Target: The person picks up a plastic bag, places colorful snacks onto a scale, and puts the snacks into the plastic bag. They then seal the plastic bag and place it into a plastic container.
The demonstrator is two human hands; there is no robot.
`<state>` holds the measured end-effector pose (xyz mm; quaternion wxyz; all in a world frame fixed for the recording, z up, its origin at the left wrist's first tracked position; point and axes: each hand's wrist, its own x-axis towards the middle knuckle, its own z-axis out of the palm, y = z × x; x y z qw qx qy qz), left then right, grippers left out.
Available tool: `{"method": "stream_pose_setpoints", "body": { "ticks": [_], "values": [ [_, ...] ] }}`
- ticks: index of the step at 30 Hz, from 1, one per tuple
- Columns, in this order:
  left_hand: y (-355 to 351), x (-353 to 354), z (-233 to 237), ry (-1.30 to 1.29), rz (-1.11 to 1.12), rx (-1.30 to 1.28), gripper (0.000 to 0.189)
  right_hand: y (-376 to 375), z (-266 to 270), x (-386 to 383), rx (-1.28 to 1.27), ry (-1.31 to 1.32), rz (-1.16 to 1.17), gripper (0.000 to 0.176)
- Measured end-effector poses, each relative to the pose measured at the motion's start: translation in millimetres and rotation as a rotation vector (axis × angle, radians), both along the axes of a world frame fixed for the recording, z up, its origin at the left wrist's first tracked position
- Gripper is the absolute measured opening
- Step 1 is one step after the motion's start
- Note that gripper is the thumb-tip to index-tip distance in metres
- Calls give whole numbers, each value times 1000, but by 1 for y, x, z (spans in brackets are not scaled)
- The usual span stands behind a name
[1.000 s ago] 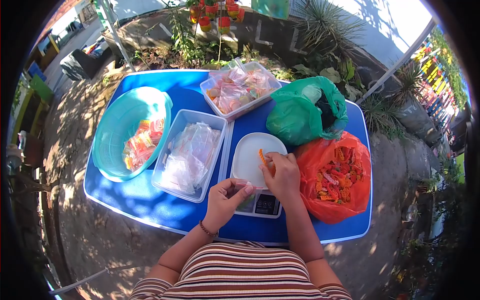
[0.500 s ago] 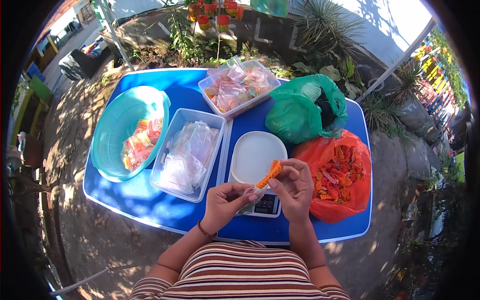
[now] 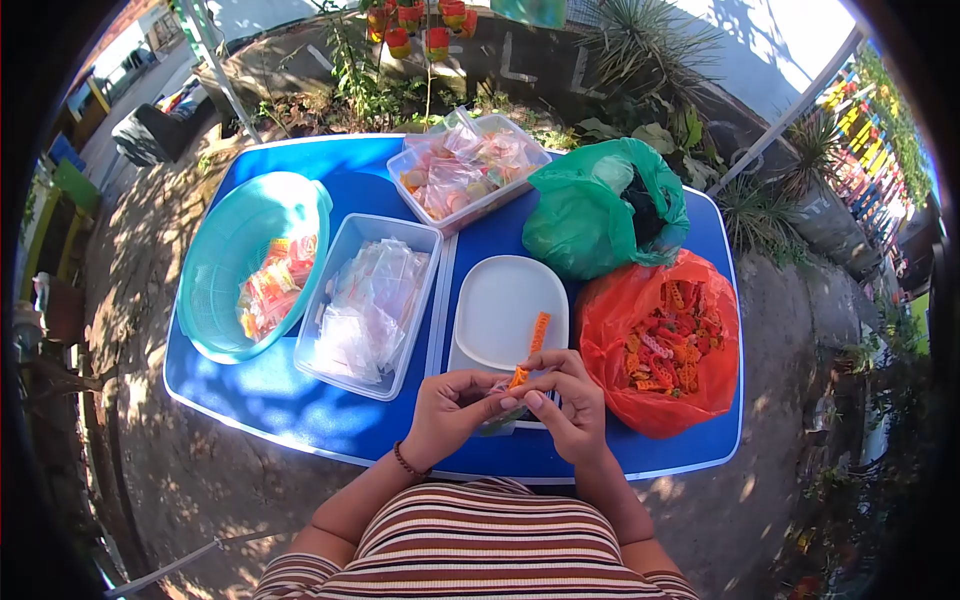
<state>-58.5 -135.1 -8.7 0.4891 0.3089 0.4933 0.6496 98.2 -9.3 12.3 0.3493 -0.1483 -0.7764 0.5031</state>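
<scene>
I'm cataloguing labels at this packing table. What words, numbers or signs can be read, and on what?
"L", probably: white paint on the dark low wall behind the blue table.
Orange packets in the round teal plastic basket: print too blurred.
White kitchen scale: display hidden by the left hand holding a small clear bag and right hand pinching an orange strip.

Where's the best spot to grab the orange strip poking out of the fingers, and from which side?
Probably the free upper half of the orange strip: pinch across its narrow width, coming from the far side over the white tray. It is long and thin and points away from the person. Its lower end is pinched by the right hand at the small clear bag in the left hand.
</scene>
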Motion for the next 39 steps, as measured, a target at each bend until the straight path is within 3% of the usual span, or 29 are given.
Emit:
{"method": "stream_pose_setpoints", "body": {
  "ticks": [4,7,10,13,16,19,22,26,29,32,35,39],
  "values": [
    [-2,0,-1,-27,-15,-1,30,-14,5,-4,-132,2,-192,13],
    [-4,1,-5,-35,-19,2,30,-7,-1,-2,30,-20,-139,15],
    [-5,1,-9,-54,-13,3,29,-4,-2,-1,-22,-42,-49,13],
    [-7,0,-6,-80,-8,-15,28,-3,3,-1,157,-81,-16,11],
    [-8,0,-4,-58,-20,-35,24,-11,11,-4,62,-137,-5,11],
    [-6,2,-5,-87,10,-27,21,3,1,-5,-95,21,46,12],
    [-5,-1,-17,-171,29,22,21,17,-9,-19,-190,-145,-335,15],
    [1,2,-14,-176,128,-4,21,41,-33,-35,399,-442,-455,23],
    [1,1,-11,-179,145,-28,22,39,-39,-46,387,-529,-483,28],
    [-2,-4,-9,-124,132,-61,23,28,-11,-46,59,-453,-368,34],
    [-5,-5,-4,-144,97,-86,27,22,-8,-39,-417,85,-167,35],
    [-3,-3,-4,-101,91,-70,32,10,9,-29,-546,241,-16,31]
  ]
}}
